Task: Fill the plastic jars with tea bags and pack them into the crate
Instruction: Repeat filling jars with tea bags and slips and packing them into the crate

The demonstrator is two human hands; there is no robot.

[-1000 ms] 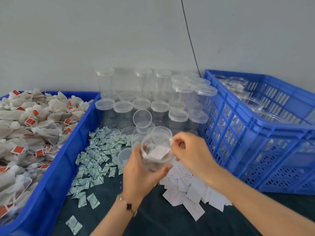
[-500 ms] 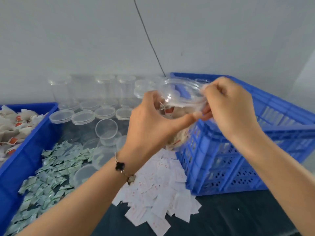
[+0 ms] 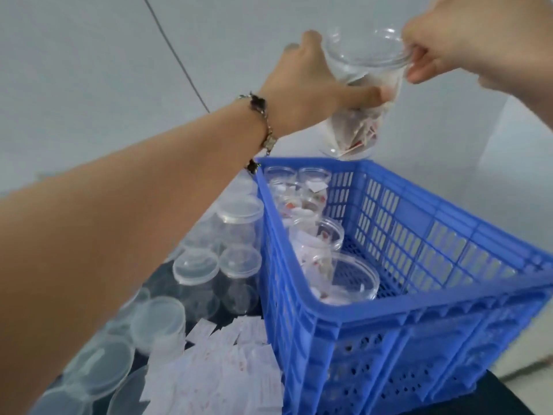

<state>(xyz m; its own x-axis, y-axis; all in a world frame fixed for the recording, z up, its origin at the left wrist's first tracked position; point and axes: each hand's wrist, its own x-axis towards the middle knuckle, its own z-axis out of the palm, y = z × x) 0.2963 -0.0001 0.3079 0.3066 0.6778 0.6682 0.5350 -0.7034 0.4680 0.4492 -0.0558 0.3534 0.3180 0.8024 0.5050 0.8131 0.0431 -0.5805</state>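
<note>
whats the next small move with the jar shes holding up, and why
Probably lower the filled jar into the open floor of the blue crate, beside the jars already packed. Both the left hand and right hand hold it just above the crate's far rim.

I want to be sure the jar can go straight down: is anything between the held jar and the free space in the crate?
Nothing visible blocks it. The filled jar, held by the left hand and right hand, hangs above the crate's far rim; packed jars line its left side, and the right part is bare.
</note>
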